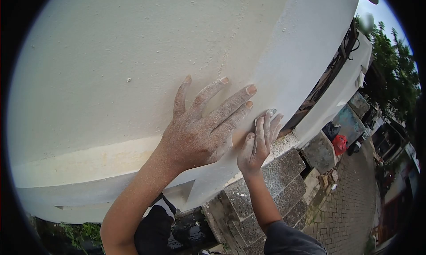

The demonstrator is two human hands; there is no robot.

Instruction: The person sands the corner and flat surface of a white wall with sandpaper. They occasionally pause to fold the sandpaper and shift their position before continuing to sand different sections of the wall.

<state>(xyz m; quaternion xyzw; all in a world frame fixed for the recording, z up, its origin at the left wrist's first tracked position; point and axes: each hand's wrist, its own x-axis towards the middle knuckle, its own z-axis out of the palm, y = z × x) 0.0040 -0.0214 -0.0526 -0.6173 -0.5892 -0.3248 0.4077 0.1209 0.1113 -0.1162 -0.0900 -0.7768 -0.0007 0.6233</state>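
My left hand (199,126), coated in pale dust, lies with its fingers spread against the cream wall (111,86). To its right, my right hand (261,144) is also dusty. Its fingers are pressed together at the wall over a thin grey-white sheet that looks like sandpaper (272,110). Only an edge of the sheet shows past the fingers; the rest is hidden. Small bumps and specks mark the wall's surface around both hands.
A raised ledge (88,159) runs along the lower wall. Speckled stone slabs (284,175) lie below, beside a brick-paved lane (346,197). A dark metal grille (333,68) stands to the right, with a red plastic bag (340,144) further off.
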